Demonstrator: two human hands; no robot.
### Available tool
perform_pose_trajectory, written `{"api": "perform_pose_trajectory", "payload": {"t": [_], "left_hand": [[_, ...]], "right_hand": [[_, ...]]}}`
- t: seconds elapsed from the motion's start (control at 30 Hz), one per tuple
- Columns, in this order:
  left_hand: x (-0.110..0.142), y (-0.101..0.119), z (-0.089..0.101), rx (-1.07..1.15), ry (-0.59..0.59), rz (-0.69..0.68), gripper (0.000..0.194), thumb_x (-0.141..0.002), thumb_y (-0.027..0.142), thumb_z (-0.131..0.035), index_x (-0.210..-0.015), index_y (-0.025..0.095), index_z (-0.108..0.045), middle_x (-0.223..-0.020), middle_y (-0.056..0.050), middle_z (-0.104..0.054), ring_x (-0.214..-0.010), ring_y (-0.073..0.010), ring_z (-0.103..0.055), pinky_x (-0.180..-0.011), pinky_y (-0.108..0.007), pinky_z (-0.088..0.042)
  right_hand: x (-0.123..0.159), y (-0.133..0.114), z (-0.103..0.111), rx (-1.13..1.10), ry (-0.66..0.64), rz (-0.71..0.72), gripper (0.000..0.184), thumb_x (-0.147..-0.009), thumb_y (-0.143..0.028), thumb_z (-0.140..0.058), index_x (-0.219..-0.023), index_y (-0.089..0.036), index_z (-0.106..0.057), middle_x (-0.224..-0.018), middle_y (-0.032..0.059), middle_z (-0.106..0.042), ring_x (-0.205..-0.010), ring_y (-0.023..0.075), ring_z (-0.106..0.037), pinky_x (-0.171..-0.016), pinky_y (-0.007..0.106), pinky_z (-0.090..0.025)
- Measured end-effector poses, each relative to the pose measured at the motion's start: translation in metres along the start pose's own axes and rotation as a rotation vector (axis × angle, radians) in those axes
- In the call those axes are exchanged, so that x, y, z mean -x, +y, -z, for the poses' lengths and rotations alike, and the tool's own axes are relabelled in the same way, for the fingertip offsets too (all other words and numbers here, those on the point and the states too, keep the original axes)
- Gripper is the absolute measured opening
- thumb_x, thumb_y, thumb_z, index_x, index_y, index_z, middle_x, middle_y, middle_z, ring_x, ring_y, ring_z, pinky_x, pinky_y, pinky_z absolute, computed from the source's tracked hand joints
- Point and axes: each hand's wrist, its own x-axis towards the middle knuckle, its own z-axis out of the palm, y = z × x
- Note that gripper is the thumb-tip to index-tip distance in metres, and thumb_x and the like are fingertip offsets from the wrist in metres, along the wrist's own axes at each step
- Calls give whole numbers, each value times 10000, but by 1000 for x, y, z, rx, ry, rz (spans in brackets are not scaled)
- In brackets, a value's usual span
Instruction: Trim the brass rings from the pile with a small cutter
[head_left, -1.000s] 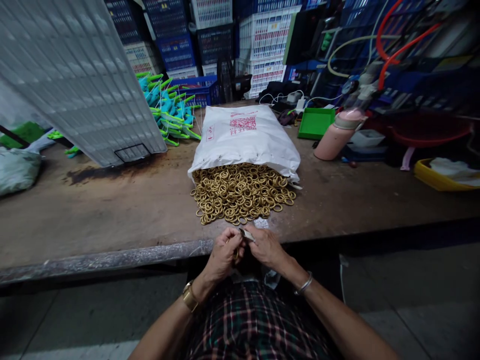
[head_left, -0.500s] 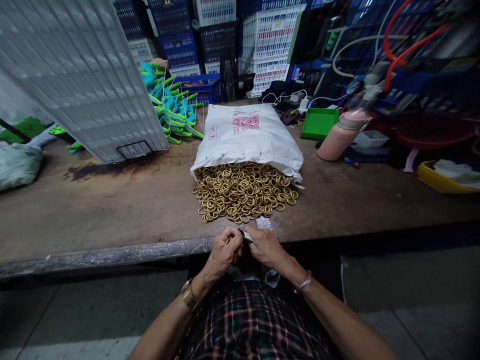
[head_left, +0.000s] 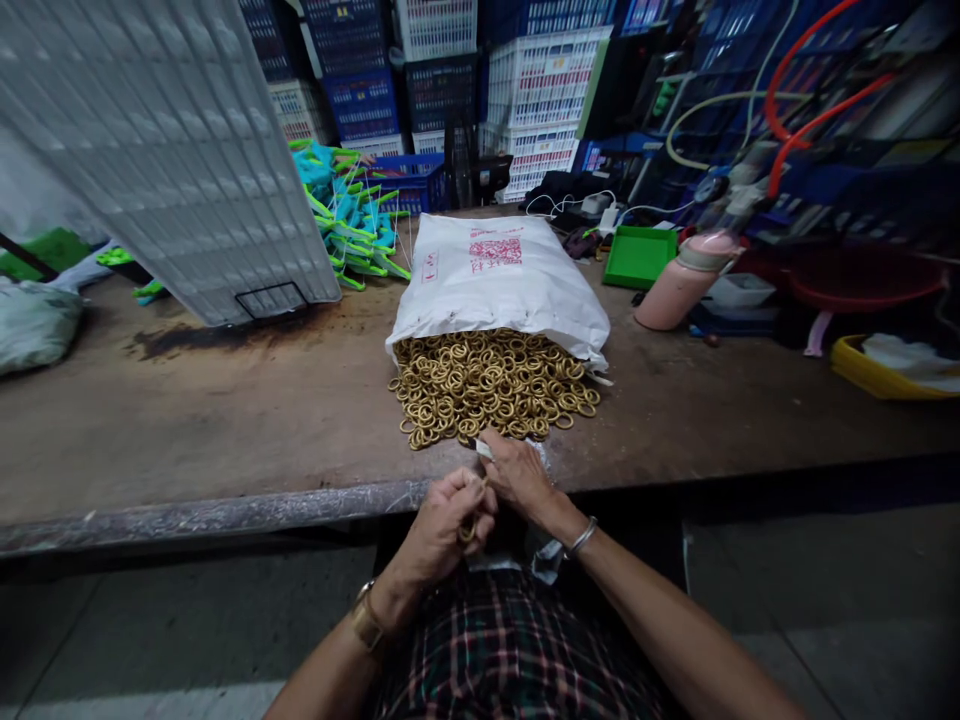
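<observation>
My left hand (head_left: pixel 450 520) is closed in a pinch just off the table's front edge, with gold-coloured rings (head_left: pixel 468 532) in its fingers. Just beyond it, my right hand (head_left: pixel 521 478) is closed on a small flat pale piece (head_left: pixel 484 450) with a dark end; I cannot make out whether it is a blade. That piece points left, close to the near edge of a heap of gold rings (head_left: pixel 487 385). The heap spills from the mouth of a white sack (head_left: pixel 450 270) printed in red, lying on the table (head_left: pixel 262 430).
A grey ribbed panel (head_left: pixel 195 160) stands at the left, with green and turquoise plastic pieces (head_left: pixel 360 230) behind it. To the right are a green tray (head_left: pixel 640 257), a pink bottle (head_left: pixel 682 285) and a yellow basin (head_left: pixel 885 370). Stacked crates (head_left: pixel 540 90) line the back.
My right hand has moved forward and left with the pale piece, away from the ring in my left hand and toward the heap. My left hand has turned and dropped slightly nearer to me.
</observation>
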Motion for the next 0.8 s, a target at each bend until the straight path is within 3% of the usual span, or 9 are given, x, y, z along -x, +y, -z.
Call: {"api": "perform_pose_trajectory", "payload": {"t": [0.1,0.2,0.37,0.47,0.67,0.8], "left_hand": [[-4,-3,12,143,114,54,279,-757,401,-584,-732,139,-491,-684,1,-508,-444,-28,-384,-358,-143,-204],[-5,-6,21,202,170,91,269,-734,365,-607,-708,139,-465,-727,-11,-538,-436,-23,-397,-353,-138,-206],[-4,-7,26,282,179,118,200,-716,289,-611,-810,168,-483,-675,5,-551,-398,-34,-396,-342,-137,-206],[-5,-7,31,358,174,136,256,-697,261,-633,-908,167,-523,-675,6,-552,-412,-38,-415,-349,-133,-221],[-9,-4,38,603,205,203,276,-644,282,-705,-822,117,-575,-687,-25,-560,-464,-40,-433,-373,-122,-245],[-10,-4,37,625,241,193,244,-628,238,-717,-772,106,-572,-722,-44,-577,-472,-34,-422,-374,-121,-246]], "right_hand": [[-14,-6,0,41,88,-40,194,-806,-175,-421,-978,-190,-510,-865,53,-649,-764,164,-586,-590,251,-273],[-24,-10,-2,113,56,-90,176,-799,-199,-453,-968,-183,-499,-863,67,-650,-763,187,-598,-588,258,-282],[-32,-14,-5,167,41,-141,201,-790,-201,-464,-990,-188,-486,-814,72,-653,-748,205,-610,-583,262,-294],[-33,-15,-6,168,29,-156,211,-785,-185,-463,-995,-192,-492,-791,68,-652,-750,203,-612,-588,258,-298],[-33,-11,-7,161,52,-187,182,-806,-187,-427,-968,-195,-512,-787,67,-652,-751,196,-613,-586,259,-298],[-30,-10,-7,154,46,-187,178,-804,-195,-439,-964,-186,-517,-800,72,-657,-738,196,-609,-590,261,-298]]}}
